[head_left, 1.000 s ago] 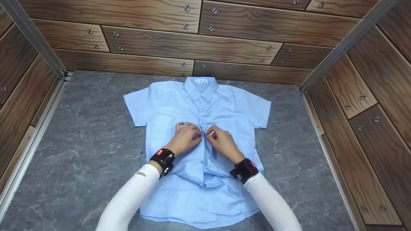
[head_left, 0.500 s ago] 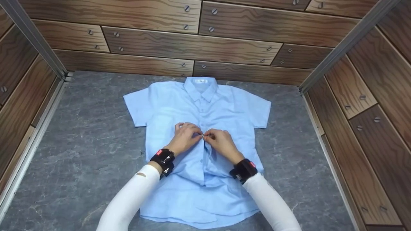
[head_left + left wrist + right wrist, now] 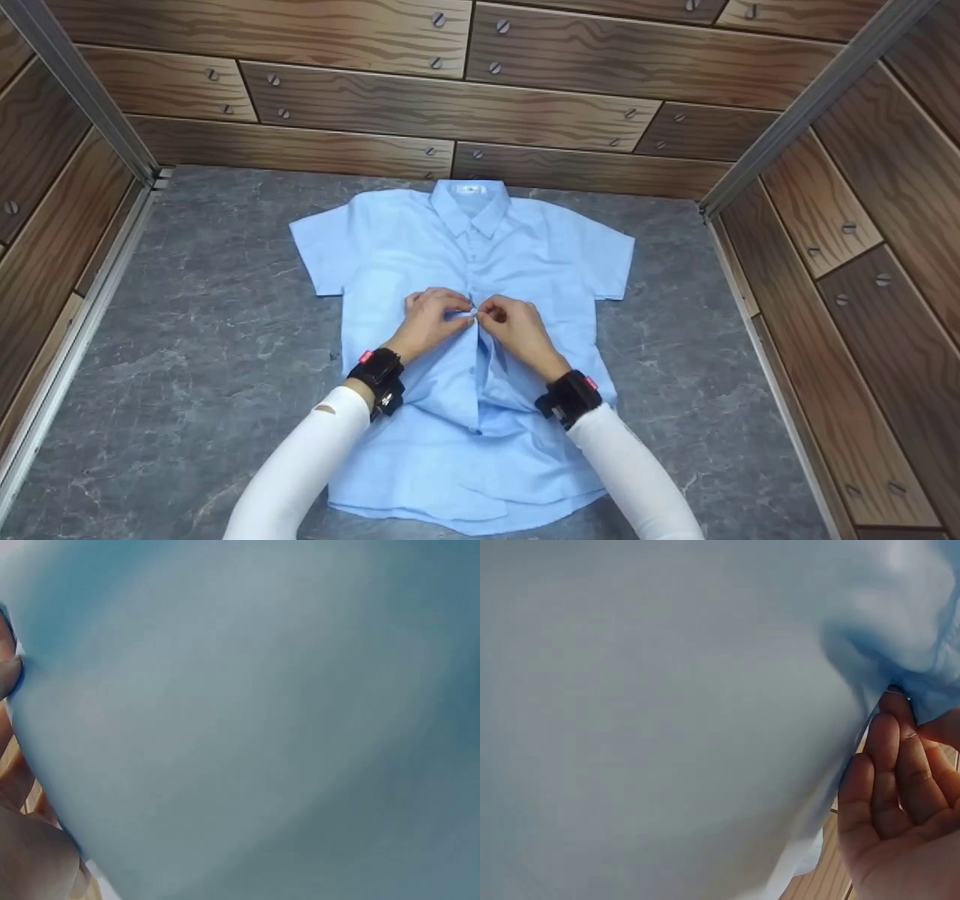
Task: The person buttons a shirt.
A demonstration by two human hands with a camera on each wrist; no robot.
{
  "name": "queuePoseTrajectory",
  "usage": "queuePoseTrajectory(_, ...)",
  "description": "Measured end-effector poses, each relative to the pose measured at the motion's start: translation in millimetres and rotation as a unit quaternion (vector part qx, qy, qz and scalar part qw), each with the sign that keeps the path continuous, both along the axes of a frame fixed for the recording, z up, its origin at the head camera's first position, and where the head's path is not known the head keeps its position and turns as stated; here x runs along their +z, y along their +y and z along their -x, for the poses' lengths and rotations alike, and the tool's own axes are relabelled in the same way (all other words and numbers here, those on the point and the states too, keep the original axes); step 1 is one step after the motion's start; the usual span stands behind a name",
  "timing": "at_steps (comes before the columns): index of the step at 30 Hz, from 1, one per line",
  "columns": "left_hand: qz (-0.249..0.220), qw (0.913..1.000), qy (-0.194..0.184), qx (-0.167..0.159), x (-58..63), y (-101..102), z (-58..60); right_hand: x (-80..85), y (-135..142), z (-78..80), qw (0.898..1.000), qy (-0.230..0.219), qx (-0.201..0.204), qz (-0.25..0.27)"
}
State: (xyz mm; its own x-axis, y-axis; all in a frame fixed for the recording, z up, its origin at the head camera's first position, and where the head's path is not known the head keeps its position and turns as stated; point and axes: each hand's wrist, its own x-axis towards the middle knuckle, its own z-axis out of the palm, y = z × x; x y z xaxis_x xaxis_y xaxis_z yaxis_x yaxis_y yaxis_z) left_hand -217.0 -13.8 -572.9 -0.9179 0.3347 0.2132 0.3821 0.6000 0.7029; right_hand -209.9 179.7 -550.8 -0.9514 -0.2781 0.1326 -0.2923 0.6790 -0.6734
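Light blue all over, a short-sleeved button-up shirt (image 3: 397,255) lies front up on the grey marbled surface (image 3: 210,300), its collar (image 3: 448,215) toward the wood-patterned back wall (image 3: 375,94). Midway down the placket (image 3: 470,375), the left hand (image 3: 431,320) keeps a closed grip, pinching cloth; the right hand (image 3: 519,330), just beside it, pinches the fabric too. Black wrist straps (image 3: 377,375) sit above white sleeves (image 3: 300,465). Metal posts (image 3: 88,94) frame the far corners.
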Motion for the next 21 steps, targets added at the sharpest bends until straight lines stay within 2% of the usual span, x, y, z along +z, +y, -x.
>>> queuePoseTrajectory(7, -0.041, 0.9991, 0.003, 0.010, -0.3, 0.3, 1.1, -0.1, 0.1, 0.5, 1.000, -0.013, -0.002, 0.021)
queuePoseTrajectory(13, -0.041, 0.9990, 0.000, 0.019, -1.6, 1.7, 2.3, -0.8, 0.8, -1.1, 1.000, -0.019, -0.003, 0.015)
queuePoseTrajectory(21, -0.035, 0.9992, -0.006, 0.020, 1.2, -2.1, 5.6, -0.4, 7.0, 0.2, 0.999, -0.036, 0.024, -0.015)
